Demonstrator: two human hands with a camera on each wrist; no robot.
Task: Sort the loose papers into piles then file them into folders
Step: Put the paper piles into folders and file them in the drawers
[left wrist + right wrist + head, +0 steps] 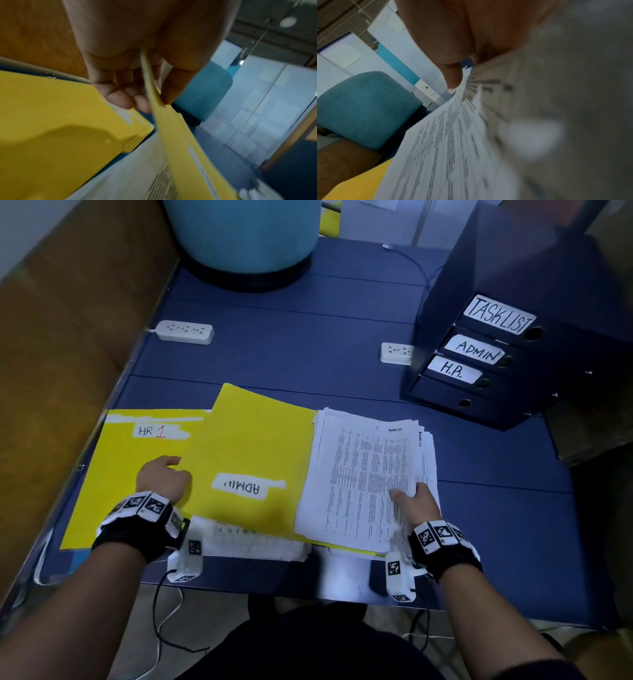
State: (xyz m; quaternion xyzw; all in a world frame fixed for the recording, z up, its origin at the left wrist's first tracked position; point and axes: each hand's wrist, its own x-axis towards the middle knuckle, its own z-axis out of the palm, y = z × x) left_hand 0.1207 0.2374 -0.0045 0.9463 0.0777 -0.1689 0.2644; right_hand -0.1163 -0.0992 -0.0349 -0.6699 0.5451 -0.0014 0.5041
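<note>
Worktop (308, 344): dark blue; carries the folders, papers, two power strips and a file box.
File box (513, 344): far right, drawers labelled TASKLIST, ADMIN, H.R.
HR folder (113, 474): yellow, flat at near left, long axis running away from the person, label at the far end.
ADMIN folder (246, 446): yellow, open; its cover is lifted and tilted, overlapping the HR folder, label upside down to the person.
Paper stack (363, 474): printed sheets lying on the folder's right half, long axis away from the person, heading at the far end.
Left hand (164, 477): grip pinches the cover's edge between thumb and fingers (120, 98).
Right hand (416, 501): grip clasps the stack's near right corner, thumb on top.
</note>
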